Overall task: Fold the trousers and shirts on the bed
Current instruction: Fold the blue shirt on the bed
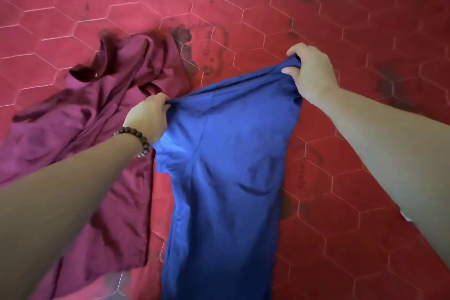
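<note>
Held up over the red quilted bed (341, 7) by 2 hands: blue garment (226, 165), left hand (148, 117) pinching one top corner, right hand (311, 73) bunching the other in a tight grip. Looks light, thin, limp; likely to sag and slip. Best taken at the top corners, spread taut. Maroon garment (102, 109) crumpled just beside, untouched.

A bed covered in red fabric (267, 2) quilted in hexagons, with dark stains. A crumpled maroon garment (97, 109) lies on it at nine o'clock.
</note>
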A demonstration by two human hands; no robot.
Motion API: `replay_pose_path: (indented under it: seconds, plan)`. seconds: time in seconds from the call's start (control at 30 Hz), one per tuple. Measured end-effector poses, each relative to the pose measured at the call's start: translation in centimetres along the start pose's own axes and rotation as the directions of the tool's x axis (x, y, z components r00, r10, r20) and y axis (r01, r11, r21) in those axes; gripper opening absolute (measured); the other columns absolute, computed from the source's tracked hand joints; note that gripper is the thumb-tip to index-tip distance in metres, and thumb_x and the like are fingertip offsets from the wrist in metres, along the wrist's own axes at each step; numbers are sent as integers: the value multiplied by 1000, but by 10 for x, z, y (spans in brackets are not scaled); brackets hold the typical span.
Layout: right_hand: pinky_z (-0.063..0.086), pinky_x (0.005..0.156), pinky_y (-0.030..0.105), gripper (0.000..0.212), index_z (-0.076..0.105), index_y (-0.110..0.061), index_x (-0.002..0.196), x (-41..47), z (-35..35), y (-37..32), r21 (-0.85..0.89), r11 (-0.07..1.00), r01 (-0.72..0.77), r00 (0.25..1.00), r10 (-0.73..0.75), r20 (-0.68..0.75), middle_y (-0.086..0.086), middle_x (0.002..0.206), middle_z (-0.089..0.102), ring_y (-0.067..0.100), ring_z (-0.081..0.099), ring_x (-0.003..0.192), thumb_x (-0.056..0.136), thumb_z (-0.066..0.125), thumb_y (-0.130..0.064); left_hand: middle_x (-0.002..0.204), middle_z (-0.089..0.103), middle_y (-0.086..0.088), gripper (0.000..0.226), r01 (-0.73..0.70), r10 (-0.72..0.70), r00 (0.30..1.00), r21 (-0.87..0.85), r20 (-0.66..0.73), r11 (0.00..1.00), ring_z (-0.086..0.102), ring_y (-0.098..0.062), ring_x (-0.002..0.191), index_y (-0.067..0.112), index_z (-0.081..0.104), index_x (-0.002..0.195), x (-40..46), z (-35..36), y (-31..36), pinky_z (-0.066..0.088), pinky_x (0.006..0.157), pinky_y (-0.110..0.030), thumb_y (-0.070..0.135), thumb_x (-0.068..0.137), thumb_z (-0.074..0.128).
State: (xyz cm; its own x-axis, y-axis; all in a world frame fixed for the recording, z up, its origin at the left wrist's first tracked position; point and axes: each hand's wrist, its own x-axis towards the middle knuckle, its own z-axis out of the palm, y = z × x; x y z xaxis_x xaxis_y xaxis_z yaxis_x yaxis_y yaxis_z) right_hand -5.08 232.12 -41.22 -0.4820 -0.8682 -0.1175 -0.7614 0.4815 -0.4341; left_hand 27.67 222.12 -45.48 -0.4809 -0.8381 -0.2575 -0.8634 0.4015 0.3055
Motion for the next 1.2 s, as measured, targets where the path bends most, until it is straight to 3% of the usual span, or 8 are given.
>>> replay_pose_path:
  seconds: [0.13, 0.3, 0.57, 0.77, 0.93, 1.07, 1.13, 1.2]
  plan:
    - [33, 104, 43, 55, 44, -13, 138, 28, 42, 8, -240, 971, -1, 998, -15, -63, 15, 137, 42, 34, 38, 126, 90, 62, -33, 113, 58, -21, 29, 26, -25, 1000, 128, -8, 991, 58, -42, 97, 5, 52, 118, 29, 21, -13, 44, 78, -47, 18, 92, 49]
    - [21, 114, 48, 51, 42, -9, 139, -6, 97, 20, -277, 961, -11, 989, -32, -148, 18, 148, 34, 33, 27, 139, 95, 51, -34, 107, 58, -23, 41, -55, 63, 998, 244, -25, 968, 55, -41, 100, 1, 53, 112, 42, 47, -7, 39, 84, -48, 34, 88, 56]
    - [39, 96, 39, 67, 39, -24, 140, 26, 102, 29, 172, 929, -326, 932, 347, -106, 11, 137, 43, 30, 47, 122, 85, 61, -55, 110, 54, -14, 44, -140, 160, 981, 166, -112, 976, 51, -35, 100, 7, 50, 116, 71, 75, 26, 39, 81, -44, 43, 91, 52]
    - [49, 94, 39, 53, 57, -13, 117, 39, 103, 35, 332, 813, -477, 877, 461, 131, 6, 112, 62, 25, 60, 106, 73, 82, -27, 96, 64, -9, 34, -172, 179, 983, 183, -26, 968, 61, -34, 86, 14, 50, 99, 82, 88, 32, 30, 59, -34, 46, 98, 39]
    - [40, 83, 24, 35, 61, -15, 111, 60, 88, 31, 278, 920, -275, 947, 310, -88, 11, 116, 57, 26, 57, 105, 79, 74, -12, 91, 65, -13, 40, -107, 120, 989, 137, -86, 985, 60, -36, 85, 14, 51, 100, 102, 73, 36, 30, 58, -35, 51, 96, 40]
    - [33, 104, 30, 56, 47, -13, 134, 43, 88, 12, 102, 977, -188, 971, 201, -131, 14, 138, 37, 29, 40, 125, 84, 69, -23, 116, 53, -13, 45, 43, 14, 971, 231, -237, 972, 49, -34, 106, 11, 50, 117, 96, 63, 52, 36, 85, -46, 47, 90, 52]
    - [30, 111, 45, 50, 49, -7, 132, 10, 101, -4, -39, 998, -58, 966, 46, -256, 18, 141, 38, 35, 37, 129, 85, 62, -20, 118, 53, -14, 36, -107, 169, 944, 224, -283, 969, 50, -34, 105, 10, 55, 114, 73, 70, 64, 37, 87, -45, 33, 86, 58]
    - [27, 112, 54, 44, 55, -3, 125, -25, 122, -17, -165, 982, 97, 964, -134, -231, 21, 135, 46, 38, 41, 128, 84, 60, -16, 119, 58, -17, 34, -324, 362, 901, 185, -238, 928, 56, -36, 106, 6, 62, 111, 45, 88, 75, 44, 88, -45, 24, 82, 62]
